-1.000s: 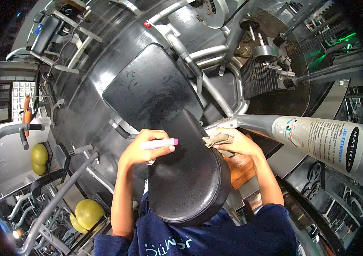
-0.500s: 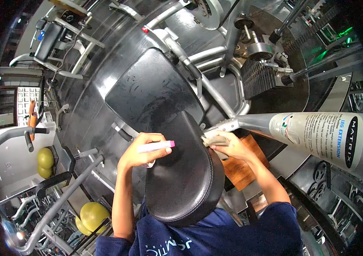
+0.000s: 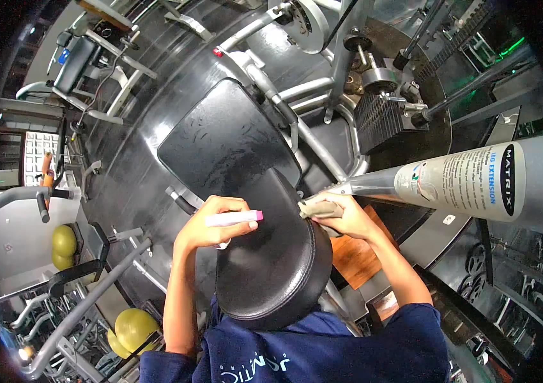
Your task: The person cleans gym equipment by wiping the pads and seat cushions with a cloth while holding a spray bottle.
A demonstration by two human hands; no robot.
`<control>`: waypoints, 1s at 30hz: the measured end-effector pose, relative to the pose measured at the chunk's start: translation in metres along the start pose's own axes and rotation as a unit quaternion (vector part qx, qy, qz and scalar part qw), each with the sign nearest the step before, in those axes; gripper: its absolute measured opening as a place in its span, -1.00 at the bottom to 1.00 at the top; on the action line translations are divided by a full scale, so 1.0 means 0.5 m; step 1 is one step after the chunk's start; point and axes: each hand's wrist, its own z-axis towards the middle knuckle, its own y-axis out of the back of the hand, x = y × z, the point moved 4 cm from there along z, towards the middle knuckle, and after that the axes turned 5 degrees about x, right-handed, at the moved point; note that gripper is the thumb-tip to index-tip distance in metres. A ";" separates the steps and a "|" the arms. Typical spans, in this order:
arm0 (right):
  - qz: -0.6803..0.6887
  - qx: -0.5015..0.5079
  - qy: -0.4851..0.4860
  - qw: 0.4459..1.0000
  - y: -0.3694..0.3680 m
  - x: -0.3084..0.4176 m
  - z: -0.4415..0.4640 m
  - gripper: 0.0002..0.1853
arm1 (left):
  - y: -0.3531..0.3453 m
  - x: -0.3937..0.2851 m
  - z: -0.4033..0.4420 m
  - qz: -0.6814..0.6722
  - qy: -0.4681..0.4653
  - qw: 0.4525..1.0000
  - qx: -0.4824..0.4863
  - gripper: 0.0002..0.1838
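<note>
My left hand [image 3: 211,223] is closed around what looks like a spray bottle [image 3: 233,219], its white head tipped with a pink nozzle. The bottle's body is mostly hidden by the hand, which is at the left side of a black padded backrest [image 3: 271,255]. At the opposite edge of this pad, my right hand [image 3: 345,217] grips a bunched grey-beige cloth [image 3: 320,209], which meets the pad's upper right side. Beyond the backrest lies the black seat pad [image 3: 230,127], with smeary marks on its surface.
A grey machine post with a leg extension label [image 3: 457,182] runs out to the right. Behind it stands a weight stack [image 3: 383,118]. Yellow exercise balls [image 3: 136,329] sit at left, near a grey tubular frame [image 3: 92,300]. A wooden board [image 3: 361,249] shows below my right forearm.
The view has shifted slightly. The cloth in my right hand has moved a little along the pad's edge and shows more fully. My left hand keeps its place and grip.
</note>
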 end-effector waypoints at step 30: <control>-0.436 0.306 0.030 0.846 -0.068 0.249 0.095 -0.74 | -0.032 0.017 -0.166 0.049 -0.127 0.988 -0.068 -0.74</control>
